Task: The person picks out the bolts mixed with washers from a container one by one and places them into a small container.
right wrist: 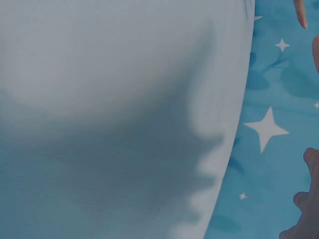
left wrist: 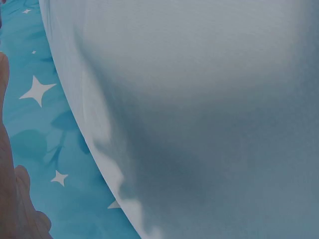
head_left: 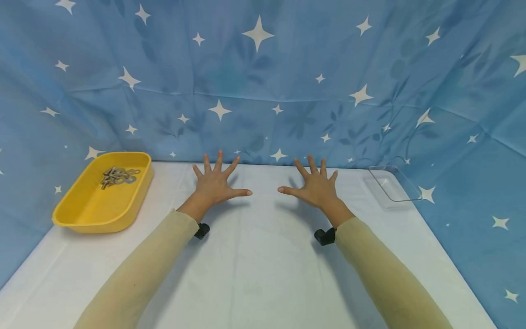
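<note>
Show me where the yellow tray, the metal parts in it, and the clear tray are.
yellow tray (head_left: 84, 205), head view, bare floor of the tray.
metal parts (head_left: 117, 176), head view, middle of the pile.
clear tray (head_left: 397, 184), head view, its see-through floor.

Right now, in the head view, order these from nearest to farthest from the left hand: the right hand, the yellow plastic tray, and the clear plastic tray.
1. Right hand, just beside the left hand, spread on the white table.
2. Yellow plastic tray, at the table's left edge, holding metal hardware.
3. Clear plastic tray, at the far right corner.
</note>
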A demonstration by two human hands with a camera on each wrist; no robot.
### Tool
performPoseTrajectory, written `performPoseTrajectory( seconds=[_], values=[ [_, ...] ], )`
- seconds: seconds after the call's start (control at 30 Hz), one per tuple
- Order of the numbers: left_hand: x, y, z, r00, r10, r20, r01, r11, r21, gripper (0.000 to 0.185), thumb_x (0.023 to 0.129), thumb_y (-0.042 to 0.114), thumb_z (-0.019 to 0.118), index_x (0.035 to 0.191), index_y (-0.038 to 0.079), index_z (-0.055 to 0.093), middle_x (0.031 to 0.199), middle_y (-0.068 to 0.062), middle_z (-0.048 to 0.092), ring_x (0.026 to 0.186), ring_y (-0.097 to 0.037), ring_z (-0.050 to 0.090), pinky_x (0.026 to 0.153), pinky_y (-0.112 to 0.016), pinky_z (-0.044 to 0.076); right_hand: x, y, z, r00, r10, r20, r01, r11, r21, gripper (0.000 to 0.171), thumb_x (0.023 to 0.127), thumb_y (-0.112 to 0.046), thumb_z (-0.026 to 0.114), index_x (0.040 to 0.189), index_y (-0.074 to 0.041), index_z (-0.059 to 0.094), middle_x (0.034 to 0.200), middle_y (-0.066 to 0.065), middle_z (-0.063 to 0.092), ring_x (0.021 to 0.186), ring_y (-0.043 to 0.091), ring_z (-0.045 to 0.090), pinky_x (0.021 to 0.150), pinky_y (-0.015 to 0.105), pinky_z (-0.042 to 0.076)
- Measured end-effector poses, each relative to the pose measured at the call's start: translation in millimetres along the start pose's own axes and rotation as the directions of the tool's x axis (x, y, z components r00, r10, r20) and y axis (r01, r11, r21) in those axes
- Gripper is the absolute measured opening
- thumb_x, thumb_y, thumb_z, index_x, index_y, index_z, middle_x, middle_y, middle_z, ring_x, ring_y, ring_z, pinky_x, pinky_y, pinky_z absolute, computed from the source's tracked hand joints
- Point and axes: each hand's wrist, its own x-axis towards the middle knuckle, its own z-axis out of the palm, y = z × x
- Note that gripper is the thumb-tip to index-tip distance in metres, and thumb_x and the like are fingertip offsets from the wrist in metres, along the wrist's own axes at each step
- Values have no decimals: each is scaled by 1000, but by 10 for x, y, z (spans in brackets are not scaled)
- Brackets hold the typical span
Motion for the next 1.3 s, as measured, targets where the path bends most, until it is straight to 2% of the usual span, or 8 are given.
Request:
performPoseTrajectory(
  seconds=[0.4,0.57,0.77,0.83,1.0,1.13,1.3],
  values=[
    [-77,-40,4,1000,-12,-10,12,1000,3,115,70,96,47,160,45,-1,171,-14,-16,152,-57,-13,115,-83,2,24,-54,-6,1000,3,18,-3,1000,1,113,73,-95,42,164,-36,11,172,13,0,155,52,-1,112,86,6],
    [-99,-37,18,999,-14,-49,14,1000,-8,115,70,94,49,161,45,-2,171,-14,-12,153,-57,-10,116,-82,3,35,-46,-16,1000,7,22,-8,1000,3,112,75,-94,43,164,-35,9,172,14,0,156,52,-1,112,85,6],
    [-182,-67,79,999,-14,-51,13,1000,-24,116,69,95,50,162,43,2,171,-13,-12,152,-58,-8,117,-81,3,50,-43,6,999,16,29,-17,1000,3,111,76,-93,42,164,-34,9,172,17,1,155,53,-2,112,85,5],
    [-224,-90,78,999,-15,-51,14,999,-36,116,69,95,50,162,43,3,172,-13,-11,153,-57,-7,117,-81,3,55,-79,10,1000,12,28,-13,999,31,111,76,-92,43,164,-33,10,172,18,2,154,54,-1,112,85,5],
    [-385,-184,28,998,-9,-69,2,996,-91,113,73,91,53,162,41,4,172,-14,-7,154,-55,-7,119,-77,0,52,-246,65,1000,-21,-1,21,989,150,108,78,-87,49,164,-31,14,171,19,7,155,53,6,113,84,11],
    [-581,-304,-9,994,15,-106,-30,990,-137,107,81,85,51,164,34,5,172,-16,-3,155,-52,-8,123,-72,-3,26,-436,161,995,-85,-55,94,981,170,108,79,-82,56,164,-31,13,170,18,13,155,50,15,117,78,19],
    [-896,-543,-52,984,59,-165,-73,994,-82,101,87,79,49,165,26,10,172,-16,4,157,-46,-5,125,-68,-1,18,-754,283,984,-158,-80,174,953,248,106,81,-77,60,164,-31,13,170,15,17,155,46,20,120,69,26]
  ],
)
